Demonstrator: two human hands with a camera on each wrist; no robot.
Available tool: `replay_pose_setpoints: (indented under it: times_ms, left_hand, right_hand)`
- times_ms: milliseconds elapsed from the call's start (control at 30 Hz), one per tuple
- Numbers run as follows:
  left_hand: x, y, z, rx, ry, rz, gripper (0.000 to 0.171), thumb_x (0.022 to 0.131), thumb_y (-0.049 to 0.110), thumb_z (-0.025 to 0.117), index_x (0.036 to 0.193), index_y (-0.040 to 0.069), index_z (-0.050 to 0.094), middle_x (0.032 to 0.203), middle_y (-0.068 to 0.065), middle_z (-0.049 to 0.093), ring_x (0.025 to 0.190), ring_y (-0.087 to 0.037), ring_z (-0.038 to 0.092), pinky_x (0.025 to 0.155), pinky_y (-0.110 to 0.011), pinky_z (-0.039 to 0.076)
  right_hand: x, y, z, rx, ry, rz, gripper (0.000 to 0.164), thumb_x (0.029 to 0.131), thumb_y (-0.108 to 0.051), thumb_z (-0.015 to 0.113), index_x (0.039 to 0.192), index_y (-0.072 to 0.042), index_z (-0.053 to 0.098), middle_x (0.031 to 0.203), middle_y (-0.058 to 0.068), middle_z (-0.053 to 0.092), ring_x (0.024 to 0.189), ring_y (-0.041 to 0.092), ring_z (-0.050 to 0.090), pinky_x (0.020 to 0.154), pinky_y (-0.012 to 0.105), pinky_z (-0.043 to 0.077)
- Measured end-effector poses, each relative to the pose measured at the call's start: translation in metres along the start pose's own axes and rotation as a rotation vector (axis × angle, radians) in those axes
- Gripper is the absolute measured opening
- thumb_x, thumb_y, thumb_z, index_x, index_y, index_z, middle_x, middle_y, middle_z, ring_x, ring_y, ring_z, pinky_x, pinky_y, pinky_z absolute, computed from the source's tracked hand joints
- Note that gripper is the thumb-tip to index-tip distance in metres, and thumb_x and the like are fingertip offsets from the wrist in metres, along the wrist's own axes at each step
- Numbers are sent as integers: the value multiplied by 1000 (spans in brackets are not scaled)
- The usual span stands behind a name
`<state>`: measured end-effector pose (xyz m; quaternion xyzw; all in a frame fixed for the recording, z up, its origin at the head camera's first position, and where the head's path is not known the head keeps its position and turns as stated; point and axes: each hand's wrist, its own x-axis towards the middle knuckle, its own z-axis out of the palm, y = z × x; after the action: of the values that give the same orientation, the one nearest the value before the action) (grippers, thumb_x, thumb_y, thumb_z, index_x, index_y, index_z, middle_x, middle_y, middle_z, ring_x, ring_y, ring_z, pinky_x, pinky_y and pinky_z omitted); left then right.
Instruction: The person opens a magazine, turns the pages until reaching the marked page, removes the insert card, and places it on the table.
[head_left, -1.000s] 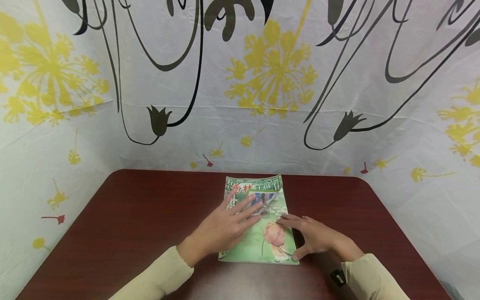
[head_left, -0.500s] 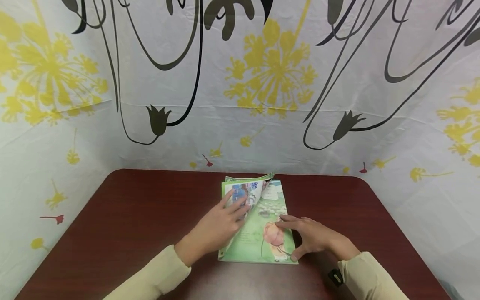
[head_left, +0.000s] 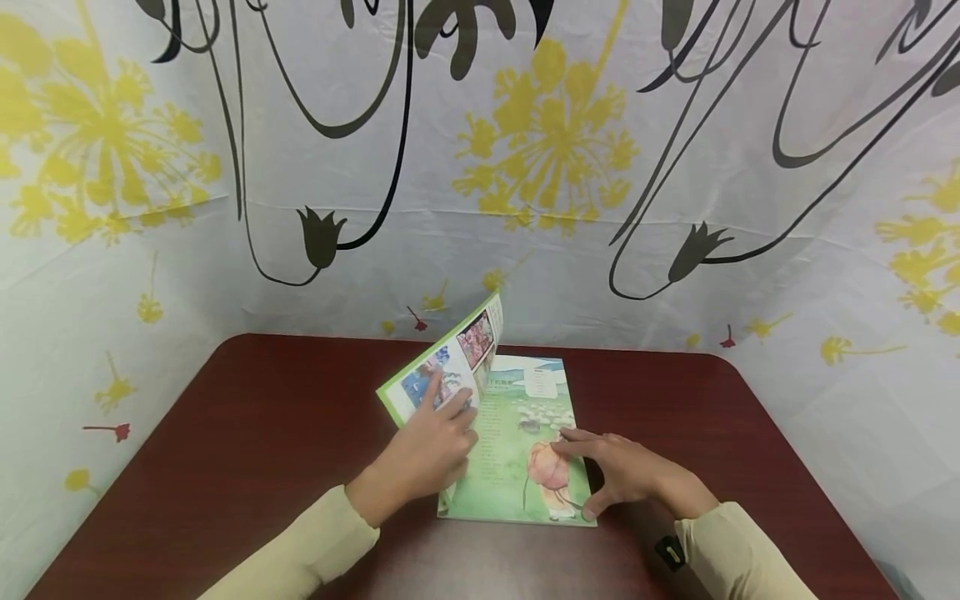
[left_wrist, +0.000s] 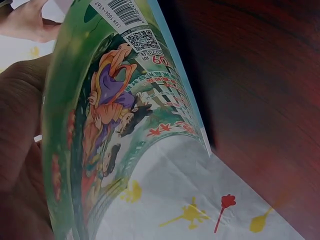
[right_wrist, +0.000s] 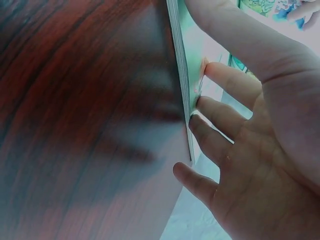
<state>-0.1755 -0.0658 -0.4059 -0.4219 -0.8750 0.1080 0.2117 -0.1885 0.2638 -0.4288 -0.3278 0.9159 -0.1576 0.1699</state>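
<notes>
The magazine lies on the table. The left hand, fingers extended, presses the lifted cover, probably against falling back; the right hand, fingers spread, touches the magazine's edge, seemingly for steadiness.

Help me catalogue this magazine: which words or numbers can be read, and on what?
"ISSN 1004-4167": barcode label on the cover, final digits uncertain.
"09": red number on the cover, upside down in the left wrist view.
"2024年": beside it, likely.
"意林": red title on the cover, apparently.
Too small or blurred: the cover's other lettering, the green page's text, the raised page's print.
</notes>
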Motion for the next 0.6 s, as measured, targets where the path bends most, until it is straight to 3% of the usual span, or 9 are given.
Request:
replay_pose_setpoints:
  times_ms: [200, 333, 600]
  left_hand:
    - [-4, 0, 1, -13, -38, -41, 13, 81, 31, 68, 79, 18, 72, 108, -3, 68, 119, -28, 54, 107, -70, 25]
    - [-7, 1, 2, -69, -78, -70, 14, 82, 30, 67, 78, 18, 73, 114, -4, 69, 118, -28, 56, 104, -70, 29]
    - [-16, -1, 10, -270, -136, -148, 18, 88, 24, 62, 97, 17, 76, 131, -5, 64, 130, -29, 52, 99, -72, 33]
  right_hand:
    - [0, 2, 1, 20, -6, 3, 93, 66, -39, 91, 147, -18, 51, 157, 15, 36, 135, 42, 44, 96, 63, 42]
    - [-1, 3, 1, 25, 0, 5, 93, 66, -40, 90, 147, -18, 51, 157, 15, 36, 136, 42, 43, 97, 63, 41]
    - [-1, 2, 0, -1, 12, 5, 92, 66, -39, 91, 146, -19, 52, 155, 14, 40, 135, 40, 44, 97, 59, 44]
